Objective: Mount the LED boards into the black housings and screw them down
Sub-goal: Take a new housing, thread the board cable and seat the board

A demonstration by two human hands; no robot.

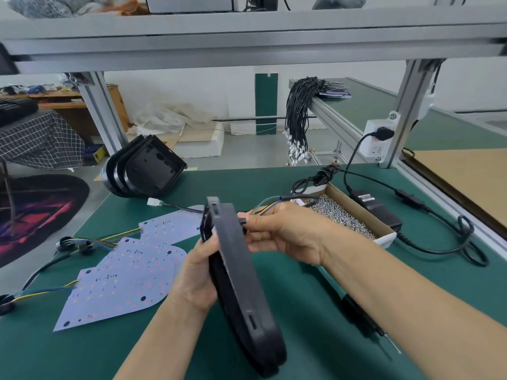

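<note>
Two hands: both mine are on one black housing (241,283), held on edge above the green mat (315,311) at centre.
Left hand (196,275): fingers curled round the housing's left rim, gripping it from 9 o'clock.
Right hand (279,231): fingertips pinch the small black grommet (242,222) and coloured wires (264,208) at the housing's back face, toward 12 o'clock.
Step in hand: I judge I am feeding the board's lead out through the housing's cable hole. Whether a board already sits inside, I cannot tell.
Doing it well: I would keep the left grip steady, draw the wires straight through without kinking them, then seat the grommet evenly in the hole before laying the housing flat.
LED boards (123,270): three white ones lie overlapped on the mat at 9 o'clock, leads trailing left.
Screws (340,215): loose in a cardboard box (384,238) at 2 o'clock, just beyond my right wrist.
Screwdriver (365,322): on the mat at 4 o'clock, partly under my right forearm.
Spare housings (145,168): stacked on edge at 11 o'clock, well apart.
</note>
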